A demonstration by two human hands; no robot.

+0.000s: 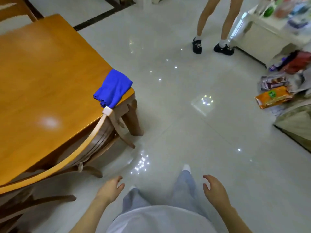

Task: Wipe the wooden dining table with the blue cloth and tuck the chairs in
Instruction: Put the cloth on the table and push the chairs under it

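Observation:
The wooden dining table (42,84) fills the left of the head view. A crumpled blue cloth (113,87) lies on its near right corner and hangs a little over the edge. A wooden chair (94,140) with a curved backrest is pushed in against the table's near edge; a second chair (30,204) stands at the lower left. My left hand (111,188) and my right hand (214,190) hang low over the floor, fingers apart and holding nothing, well below and to the right of the cloth.
Another person's legs in black shoes (212,46) stand on the glossy tile floor ahead. A white cabinet (262,36) is at the upper right, with snack packets (273,96) and bags on the floor beside it. A third chair back (13,9) shows at top left.

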